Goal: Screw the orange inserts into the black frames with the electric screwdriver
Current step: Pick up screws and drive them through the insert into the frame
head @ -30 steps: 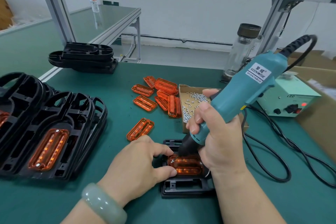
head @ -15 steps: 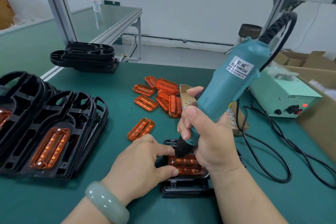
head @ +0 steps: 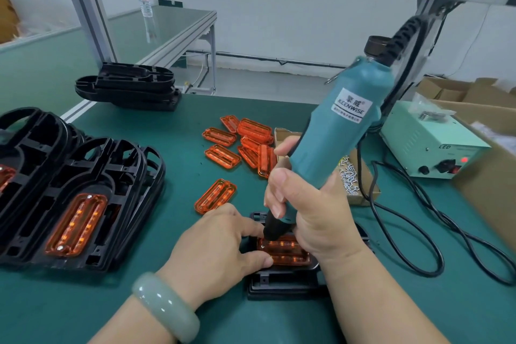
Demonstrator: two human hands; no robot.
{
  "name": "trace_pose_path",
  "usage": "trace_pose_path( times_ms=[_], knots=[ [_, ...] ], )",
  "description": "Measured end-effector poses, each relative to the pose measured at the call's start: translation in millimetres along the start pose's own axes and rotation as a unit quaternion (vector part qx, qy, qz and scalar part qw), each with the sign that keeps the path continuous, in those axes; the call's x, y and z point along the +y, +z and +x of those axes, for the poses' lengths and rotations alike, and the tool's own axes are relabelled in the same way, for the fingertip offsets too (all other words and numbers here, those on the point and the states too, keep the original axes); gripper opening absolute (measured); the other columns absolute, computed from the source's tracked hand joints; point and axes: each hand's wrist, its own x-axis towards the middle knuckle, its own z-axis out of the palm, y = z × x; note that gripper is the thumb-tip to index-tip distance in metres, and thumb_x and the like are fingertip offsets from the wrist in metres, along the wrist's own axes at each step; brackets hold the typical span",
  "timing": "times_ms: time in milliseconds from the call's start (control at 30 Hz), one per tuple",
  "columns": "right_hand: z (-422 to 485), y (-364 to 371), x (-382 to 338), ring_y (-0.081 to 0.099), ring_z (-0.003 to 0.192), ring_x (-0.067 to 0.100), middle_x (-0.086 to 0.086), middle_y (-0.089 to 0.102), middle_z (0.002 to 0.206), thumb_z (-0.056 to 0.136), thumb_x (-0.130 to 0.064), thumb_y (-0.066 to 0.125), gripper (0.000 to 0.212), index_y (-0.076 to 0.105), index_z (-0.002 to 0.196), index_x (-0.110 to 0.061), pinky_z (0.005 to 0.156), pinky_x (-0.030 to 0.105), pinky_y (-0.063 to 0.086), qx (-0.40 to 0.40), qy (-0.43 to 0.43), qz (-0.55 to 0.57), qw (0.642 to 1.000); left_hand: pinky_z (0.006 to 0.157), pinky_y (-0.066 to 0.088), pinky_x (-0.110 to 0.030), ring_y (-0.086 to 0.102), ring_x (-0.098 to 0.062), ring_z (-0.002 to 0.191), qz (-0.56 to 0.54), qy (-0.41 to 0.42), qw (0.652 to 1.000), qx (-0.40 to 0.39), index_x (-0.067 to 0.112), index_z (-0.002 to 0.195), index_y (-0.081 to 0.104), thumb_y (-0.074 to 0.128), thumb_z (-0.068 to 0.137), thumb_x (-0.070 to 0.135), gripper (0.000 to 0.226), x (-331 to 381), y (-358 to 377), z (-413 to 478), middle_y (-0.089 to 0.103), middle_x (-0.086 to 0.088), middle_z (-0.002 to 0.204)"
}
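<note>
- Right hand gripping electric screwdriver low on its body; tip just below the fist, on orange insert.
- Left hand pinches the insert's left end, beside the tip.
- Insert sits in black frame, under both hands.

The right hand grips the teal electric screwdriver, tilted with its black tip down on the end of the orange insert nearest the left hand. That hand's thumb and forefinger pinch this end of the insert, which sits in a black frame on the bench. Loose inserts lie beyond both hands.
</note>
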Motion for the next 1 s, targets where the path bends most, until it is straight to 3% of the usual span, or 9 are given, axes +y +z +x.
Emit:
trace_pose_path(
  times_ms=[200, 433, 600, 1000],
  knots=[
    [0.6, -2.7, 1.2, 0.042, 0.037, 0.015, -0.004, 0.047, 0.055, 0.076, -0.013, 0.062, 0.021, 0.061, 0.093, -0.026, 0.049, 0.027, 0.043, 0.017, 0.001, 0.004, 1.0, 0.079, 0.042, -0.026, 0.04, -0.003, 0.094, 0.017, -0.002, 1.0, -0.008, 0.051, 0.116, 0.056, 0.062, 0.074, 0.064, 0.045, 2.2, -2.0, -0.4, 0.045, 0.016, 0.095],
    [3.6, -0.6, -0.6, 0.043, 0.038, 0.015, -0.003, 0.048, 0.055, 0.076, -0.014, 0.063, 0.023, 0.063, 0.096, -0.027, 0.051, 0.027, 0.043, -0.014, 0.002, -0.001, 1.0, 0.077, 0.042, -0.027, 0.042, -0.005, 0.092, 0.015, -0.006, 1.0, -0.006, 0.042, 0.107, 0.06, 0.063, 0.074, 0.063, 0.038, 4.1, -2.8, -1.0, 0.045, 0.014, 0.09],
    [2.3, -3.1, 0.7, 0.044, 0.039, 0.015, -0.001, 0.047, 0.056, 0.075, -0.017, 0.065, 0.025, 0.063, 0.1, -0.02, 0.051, 0.03, 0.042, 0.017, 0.007, 0.04, 0.999, 0.08, 0.044, -0.027, 0.042, -0.003, 0.094, 0.014, 0.003, 1.0, -0.008, 0.051, 0.118, 0.055, 0.061, 0.074, 0.065, 0.046, 2.0, -2.7, -1.3, 0.044, 0.017, 0.092],
    [0.8, -4.8, -0.8, 0.046, 0.04, 0.015, -0.001, 0.05, 0.058, 0.077, -0.019, 0.065, 0.023, 0.063, 0.1, -0.02, 0.052, 0.029, 0.043, 0.021, 0.0, 0.043, 0.999, 0.08, 0.045, -0.026, 0.044, -0.001, 0.092, 0.002, 0.01, 1.0, -0.006, 0.053, 0.116, 0.055, 0.062, 0.074, 0.065, 0.044, -0.3, -2.7, -1.0, 0.044, 0.018, 0.089]
  ],
)
